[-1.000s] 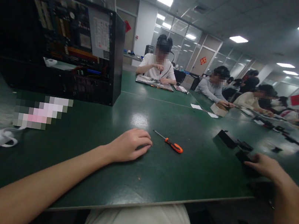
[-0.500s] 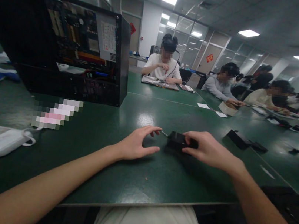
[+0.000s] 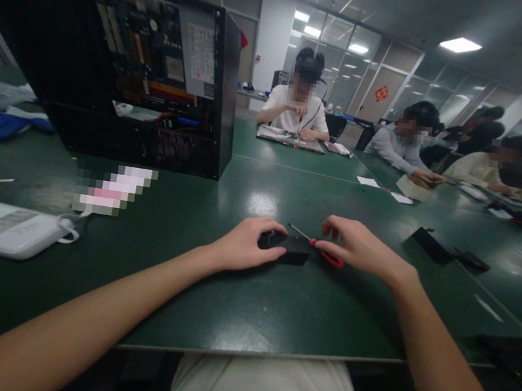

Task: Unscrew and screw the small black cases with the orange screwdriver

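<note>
My left hand (image 3: 250,244) is closed on the left end of a small black box-shaped object (image 3: 297,252) on the green table. Its thumb is along the near side and its fingers are over the far side. Behind and to the right of that object lies a screwdriver (image 3: 329,255) with a red handle and a thin metal shaft pointing away to the left. My right hand (image 3: 356,244) is over the handle, fingers apart and bent, the thumb close to the handle; whether it touches is unclear.
An open black computer case (image 3: 152,133) stands at the left. In front of it lies a white power bank (image 3: 5,229) with a short cable. More black pieces (image 3: 432,246) lie to the right. Across the table a person (image 3: 298,109) works over a flat panel (image 3: 289,139).
The black object has passed from my right hand to my left, shifting left. My right hand has let go and opened beside the screwdriver, whose red handle now shows. The view has turned slightly left.
</note>
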### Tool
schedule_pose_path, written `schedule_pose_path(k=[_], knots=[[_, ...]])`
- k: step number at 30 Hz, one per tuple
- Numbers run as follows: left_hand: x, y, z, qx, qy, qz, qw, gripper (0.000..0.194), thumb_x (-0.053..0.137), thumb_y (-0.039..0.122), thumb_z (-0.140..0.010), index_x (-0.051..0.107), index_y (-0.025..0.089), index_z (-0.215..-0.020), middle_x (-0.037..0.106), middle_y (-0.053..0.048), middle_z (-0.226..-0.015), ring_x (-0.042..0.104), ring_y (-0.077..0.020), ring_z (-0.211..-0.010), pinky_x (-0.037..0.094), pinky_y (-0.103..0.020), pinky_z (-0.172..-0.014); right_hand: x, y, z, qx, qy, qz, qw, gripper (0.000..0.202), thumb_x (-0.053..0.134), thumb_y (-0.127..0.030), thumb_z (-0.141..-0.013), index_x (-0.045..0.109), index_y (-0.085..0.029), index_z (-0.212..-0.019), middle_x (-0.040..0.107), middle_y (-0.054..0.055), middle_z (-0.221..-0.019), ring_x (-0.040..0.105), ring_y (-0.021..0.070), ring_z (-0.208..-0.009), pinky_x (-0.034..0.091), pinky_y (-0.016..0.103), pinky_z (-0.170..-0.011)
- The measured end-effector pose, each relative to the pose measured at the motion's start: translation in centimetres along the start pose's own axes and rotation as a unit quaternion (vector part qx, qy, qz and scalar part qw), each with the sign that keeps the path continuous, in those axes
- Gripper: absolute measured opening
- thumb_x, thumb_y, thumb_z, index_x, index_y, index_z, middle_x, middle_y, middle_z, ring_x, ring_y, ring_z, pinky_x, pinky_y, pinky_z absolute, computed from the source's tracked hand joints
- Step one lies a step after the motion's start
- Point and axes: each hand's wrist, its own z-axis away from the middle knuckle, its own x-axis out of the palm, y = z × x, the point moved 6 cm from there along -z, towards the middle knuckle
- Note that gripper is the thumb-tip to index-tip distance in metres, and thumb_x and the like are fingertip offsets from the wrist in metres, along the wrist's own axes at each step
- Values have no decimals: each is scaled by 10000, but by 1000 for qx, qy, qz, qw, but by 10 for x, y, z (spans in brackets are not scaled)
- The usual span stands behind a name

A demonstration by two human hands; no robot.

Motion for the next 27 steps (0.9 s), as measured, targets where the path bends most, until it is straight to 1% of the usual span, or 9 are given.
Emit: schedule_pose_path(k=[3, 6, 9, 11, 16, 19, 23, 25, 27], knots=[[7, 3, -3, -16, 0, 1, 1000, 301, 746, 324, -882, 735, 177, -1144, 755, -83, -1132, 706, -251, -1037, 538, -386, -932, 5, 13, 3, 31, -63, 15, 997, 439, 653, -599, -916, 656, -193, -1081, 705, 78, -968, 644, 229, -845, 438, 308, -705], [14, 7, -5, -23, 4, 3, 1000, 313, 729, 350, -898, 732, 192, -1169, 760, -73, -1173, 707, -248, -1071, 529, -373, -962, 14, 11, 2, 39, -105, 20, 993, 368, 663, -524, -928, 687, -188, -1077, 723, 74, -955, 653, 209, -826, 422, 284, -684], [19, 8, -8, -32, 11, -3, 999, 337, 726, 388, -897, 737, 214, -1186, 762, -62, -1205, 705, -257, -1097, 527, -365, -966, 18, 7, 0, 43, -103, 43, 993, 280, 667, -431, -930, 700, -189, -1067, 734, 78, -956, 665, 207, -837, 419, 281, -695], [19, 8, -11, -45, 9, -19, 999, 351, 736, 425, -881, 754, 231, -1173, 768, -55, -1198, 706, -271, -1091, 534, -366, -937, 20, 5, 0, 42, -100, 50, 993, 261, 670, -403, -925, 702, -187, -1068, 739, 89, -968, 677, 216, -865, 426, 281, -711], [17, 5, -15, -80, -18, -28, 996, 368, 749, 463, -851, 783, 264, -1159, 789, -31, -1151, 720, -287, -1045, 542, -360, -861, 22, 3, 1, 32, -97, 47, 994, 209, 651, -331, -929, 703, -186, -1070, 744, 94, -970, 688, 218, -890, 440, 279, -734], [17, 6, -14, -83, -19, -13, 996, 383, 754, 456, -846, 785, 271, -1179, 789, -30, -1172, 721, -284, -1063, 536, -360, -895, 17, -1, 0, 7, -61, 43, 997, 167, 609, -282, -946, 696, -174, -1040, 730, 87, -953, 673, 208, -879, 449, 286, -759], [18, 6, -12, -83, -22, 7, 996, 393, 763, 443, -839, 787, 269, -1191, 773, -37, -1232, 711, -289, -1110, 528, -366, -944, 0, -12, -2, -27, 37, 10, 999, 159, 592, -256, -964, 684, -167, -1059, 704, 88, -1021, 656, 203, -925, 480, 311, -819], [19, 6, -11, -94, -26, 22, 995, 389, 772, 434, -832, 792, 254, -1176, 776, -45, -1220, 711, -288, -1107, 527, -368, -953, -6, -17, -2, -37, 84, -21, 996, 125, 601, -256, -968, 680, -178, -1025, 702, 78, -1025, 662, 196, -929, 498, 319, -830], [18, 5, -11, -108, -27, 42, 993, 387, 785, 413, -823, 792, 232, -1165, 784, -50, -1188, 719, -280, -1081, 526, -367, -961, -10, -19, -2, -39, 139, -62, 988, 112, 643, -268, -954, 664, -193, -1035, 711, 64, -1021, 678, 190, -916, 521, 325, -834]])
